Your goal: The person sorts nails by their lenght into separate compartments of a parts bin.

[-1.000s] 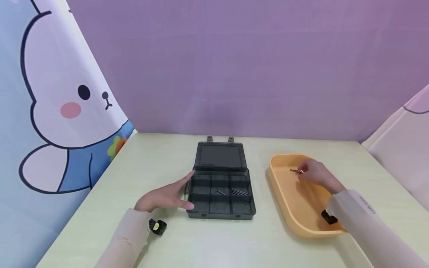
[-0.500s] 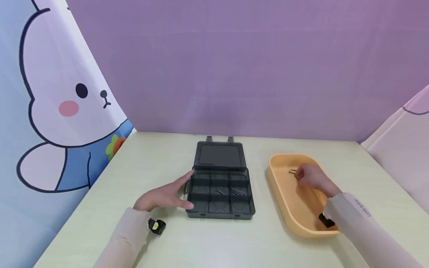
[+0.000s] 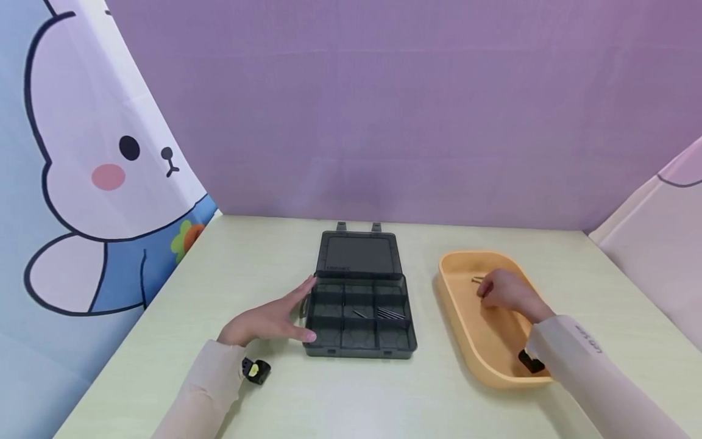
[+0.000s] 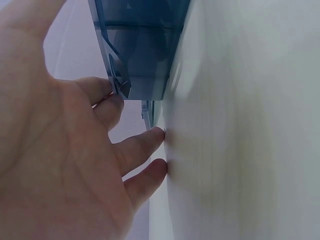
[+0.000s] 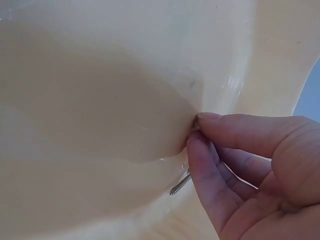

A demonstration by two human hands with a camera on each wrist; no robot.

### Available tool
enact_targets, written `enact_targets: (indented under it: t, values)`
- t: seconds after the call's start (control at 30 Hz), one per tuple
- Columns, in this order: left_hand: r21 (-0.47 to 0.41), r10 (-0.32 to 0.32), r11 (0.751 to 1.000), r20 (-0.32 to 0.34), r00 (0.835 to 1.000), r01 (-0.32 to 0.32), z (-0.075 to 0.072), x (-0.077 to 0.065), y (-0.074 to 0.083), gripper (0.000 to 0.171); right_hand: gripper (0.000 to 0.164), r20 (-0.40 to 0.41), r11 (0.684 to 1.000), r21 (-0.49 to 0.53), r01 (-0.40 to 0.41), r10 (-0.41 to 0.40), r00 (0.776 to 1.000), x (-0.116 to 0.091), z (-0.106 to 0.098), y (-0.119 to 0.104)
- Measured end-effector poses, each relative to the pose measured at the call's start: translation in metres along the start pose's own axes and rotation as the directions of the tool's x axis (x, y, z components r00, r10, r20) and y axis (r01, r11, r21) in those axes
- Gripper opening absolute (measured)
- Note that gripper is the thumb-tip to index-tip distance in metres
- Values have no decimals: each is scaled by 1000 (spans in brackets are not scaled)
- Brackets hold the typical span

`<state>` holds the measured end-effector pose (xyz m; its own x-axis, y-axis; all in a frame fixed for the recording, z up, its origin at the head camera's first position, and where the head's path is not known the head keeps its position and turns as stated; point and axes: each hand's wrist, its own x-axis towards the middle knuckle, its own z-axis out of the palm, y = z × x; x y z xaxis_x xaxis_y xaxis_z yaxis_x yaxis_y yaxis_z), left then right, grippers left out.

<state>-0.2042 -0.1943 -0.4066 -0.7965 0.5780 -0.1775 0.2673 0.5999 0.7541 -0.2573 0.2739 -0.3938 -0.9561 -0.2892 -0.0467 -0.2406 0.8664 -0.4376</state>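
My left hand (image 3: 269,320) is spread along the left side of a dark translucent compartment box (image 3: 362,352), its thumb at the near corner and its index finger by the back corner. In the left wrist view, bent fingertips touch the box's side latch and two other fingertips meet the tabletop. Inside the yellow tray (image 3: 466,329), my right hand (image 3: 507,292) pinches a small metal piece (image 5: 195,123) between thumb and index finger, apparently a screw, mostly hidden by the fingertips. A threaded screw (image 5: 180,185) shows just behind the index finger.
The box's lid (image 3: 360,253) lies folded back behind it. Several thin screws (image 3: 390,313) lie in its middle right compartment, and a short one (image 3: 360,314) in the central compartment. Loose screws (image 3: 476,279) lie near the tray's far end. A purple backdrop (image 3: 384,122) stands behind the table.
My right hand has drawn slightly back toward me from the screws at the tray's far end, leaving them in the tray. The left hand stays at the box.
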Motion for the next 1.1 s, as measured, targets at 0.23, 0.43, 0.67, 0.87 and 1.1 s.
enact_targets:
  t: [0.23,0.43,0.67,0.87,1.1]
  values:
    - [6,8,1000,-7,1000,-8,1,-1,0,115,17,4,999,20,51,-51,999,1,2,0]
    - [14,3,1000,-9,1000,-3,1,1,0,115,20,15,999,40,36,-36,999,3,4,1]
    - [12,5,1000,-9,1000,-5,2,1,-1,116,19,-13,1000,13,20,-19,1000,6,6,2]
    - [8,6,1000,-5,1000,-6,3,3,-2,116,22,-10,999,33,16,-16,1000,7,6,4]
    - [-1,-3,1000,-5,1000,3,2,3,-3,116,24,-23,997,53,49,-48,999,12,6,3]
